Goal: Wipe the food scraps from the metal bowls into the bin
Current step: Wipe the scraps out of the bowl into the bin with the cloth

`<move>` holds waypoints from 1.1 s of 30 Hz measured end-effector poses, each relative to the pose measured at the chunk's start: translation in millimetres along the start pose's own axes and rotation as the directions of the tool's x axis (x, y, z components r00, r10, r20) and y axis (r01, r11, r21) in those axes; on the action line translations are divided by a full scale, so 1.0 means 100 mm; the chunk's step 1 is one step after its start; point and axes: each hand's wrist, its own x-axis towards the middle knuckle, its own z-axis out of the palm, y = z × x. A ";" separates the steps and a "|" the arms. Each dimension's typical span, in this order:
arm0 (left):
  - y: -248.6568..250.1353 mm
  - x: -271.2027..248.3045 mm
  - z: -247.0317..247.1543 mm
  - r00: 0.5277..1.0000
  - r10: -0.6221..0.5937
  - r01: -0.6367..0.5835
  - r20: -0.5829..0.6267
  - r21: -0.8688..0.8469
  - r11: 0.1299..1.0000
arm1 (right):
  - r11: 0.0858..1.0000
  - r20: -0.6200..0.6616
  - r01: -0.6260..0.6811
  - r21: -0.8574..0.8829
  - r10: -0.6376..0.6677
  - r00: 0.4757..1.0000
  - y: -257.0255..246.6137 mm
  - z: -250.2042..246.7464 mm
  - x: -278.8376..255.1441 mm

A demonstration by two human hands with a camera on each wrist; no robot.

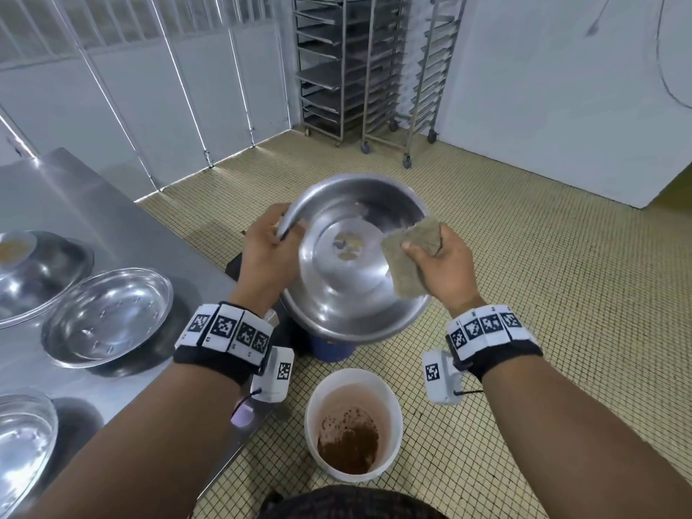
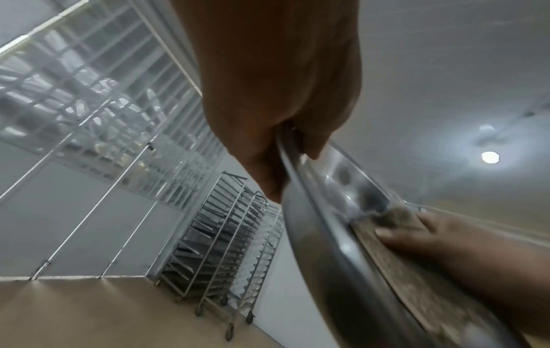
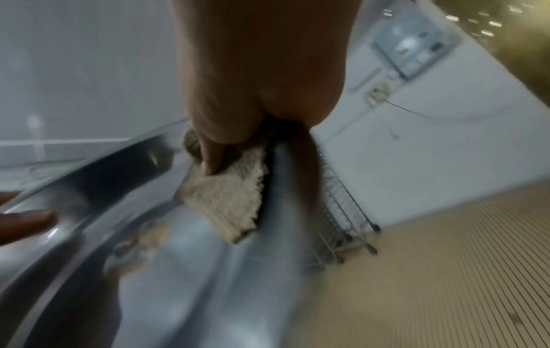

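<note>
No legible words, brand names or numbers appear in any view. The only signs are black-and-white square code markers on the wristbands (image 1: pixel 227 327) and on the wrist-camera housings (image 1: pixel 435 372).

Five round shiny metal bowls: one held up (image 1: pixel 355 252), four on the steel table (image 1: pixel 56 181), near its left edge (image 1: pixel 108 316) (image 1: pixel 41 271) (image 1: pixel 22 436) (image 1: pixel 15 312). One white plastic bucket (image 1: pixel 354 421). One beige rough cloth (image 1: pixel 410 256). Two wheeled metal tray racks (image 1: pixel 329 61) (image 1: pixel 412 69).
</note>
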 end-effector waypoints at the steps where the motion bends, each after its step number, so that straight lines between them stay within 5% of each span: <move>1: 0.01 0.02 -0.02 1.000 -0.003 0.003 -0.024 -0.005 1.000 | 1.000 -0.009 -0.021 0.013 0.021 1.000 0.04 0.03 -0.05; 9: 0.09 -0.02 0.00 0.989 0.079 -0.092 0.123 0.107 0.990 | 0.974 0.000 0.140 -0.178 -0.143 0.990 -0.31 -0.08 0.21; 14: 0.08 -0.06 0.00 0.995 -0.036 0.019 -0.090 -0.181 0.983 | 0.982 -0.098 -0.037 0.184 0.055 0.994 -0.12 0.11 0.02; 17: 0.03 -0.11 -0.02 0.995 -0.041 0.025 -0.091 -0.165 0.986 | 0.968 -0.099 -0.099 0.230 0.124 0.987 -0.04 0.19 -0.08; 22: 0.05 -0.04 -0.15 0.994 0.021 -0.032 0.110 0.095 0.995 | 0.996 -0.071 0.013 0.088 -0.007 0.997 -0.14 0.02 -0.02; 25: 0.12 0.03 -0.22 0.975 0.057 -0.098 0.216 0.185 0.978 | 0.995 0.066 0.097 -0.004 -0.097 0.993 -0.23 -0.07 0.02; 29: 0.17 0.04 -0.19 0.919 0.085 -0.209 0.385 0.292 0.933 | 0.913 0.263 0.339 -0.226 -0.278 0.924 -0.27 -0.09 0.07; 33: 0.09 0.00 -0.14 0.949 0.142 -0.207 0.283 0.218 0.954 | 0.933 0.149 0.314 -0.174 -0.290 0.945 -0.29 -0.05 0.03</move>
